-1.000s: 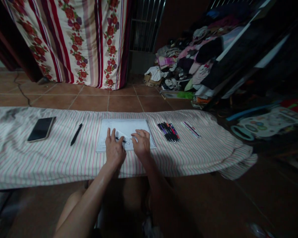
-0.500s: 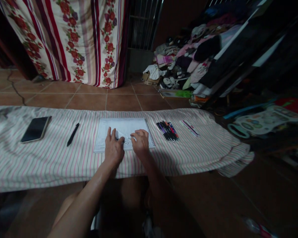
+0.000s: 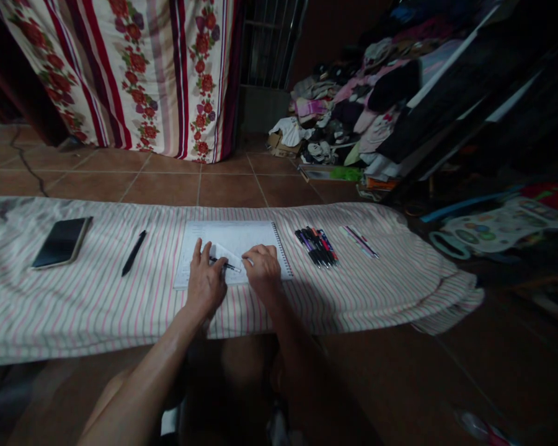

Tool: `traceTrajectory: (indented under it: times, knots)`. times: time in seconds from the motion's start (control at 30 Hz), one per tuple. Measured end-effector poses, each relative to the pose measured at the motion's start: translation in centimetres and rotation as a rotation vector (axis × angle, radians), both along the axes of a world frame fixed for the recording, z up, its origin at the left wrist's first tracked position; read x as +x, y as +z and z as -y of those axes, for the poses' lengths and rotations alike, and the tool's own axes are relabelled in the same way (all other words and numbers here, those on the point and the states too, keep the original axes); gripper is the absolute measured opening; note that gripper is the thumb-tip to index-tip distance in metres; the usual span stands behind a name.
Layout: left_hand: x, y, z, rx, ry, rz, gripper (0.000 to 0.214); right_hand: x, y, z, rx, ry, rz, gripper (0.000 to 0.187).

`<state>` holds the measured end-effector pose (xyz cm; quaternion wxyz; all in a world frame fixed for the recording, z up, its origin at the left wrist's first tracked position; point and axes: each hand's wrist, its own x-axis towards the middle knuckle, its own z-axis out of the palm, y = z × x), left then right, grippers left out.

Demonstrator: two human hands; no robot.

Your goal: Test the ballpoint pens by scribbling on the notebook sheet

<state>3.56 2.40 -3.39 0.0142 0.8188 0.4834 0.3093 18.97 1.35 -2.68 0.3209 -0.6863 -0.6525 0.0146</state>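
A spiral notebook (image 3: 255, 230) lies open on the striped cloth in front of me. My left hand (image 3: 205, 275) rests on its left part, fingers stretched and spread, the thumb touching a thin dark pen (image 3: 231, 267) with a pale end. Beside that pen is a whitish, narrow, wedge-like shape (image 3: 227, 252), too faint to name. Over the notebook's right part, my right hand (image 3: 263, 267) is closed in a pinch. A small pale tip shows at its fingertips, but what it grips is mostly hidden.
Left of the notebook lie a black pen (image 3: 134, 253) and a smartphone (image 3: 62, 243). Several pens (image 3: 315, 248) sit in a row to the right, with more thin pens (image 3: 360, 241) beyond. Behind are a floral curtain (image 3: 162, 80) and a clothes heap (image 3: 348, 111).
My left hand has shifted slightly left, and more of the dark pen shows beside its thumb. The right hand stays pinched, nearly in place. The view has shifted a little.
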Motion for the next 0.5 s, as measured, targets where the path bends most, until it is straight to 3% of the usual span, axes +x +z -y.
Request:
traceTrajectory:
  times: [0.3,0.5]
  knots:
    - [0.4,-0.8,0.1,0.042,-0.013,-0.014,0.029,-0.5,-0.7,0.0,-0.056,-0.073,0.077,0.006]
    - [0.4,-1.1,0.0,0.062,-0.010,-0.020,0.029,-0.5,-1.2,-0.2,-0.003,-0.095,0.145,0.007]
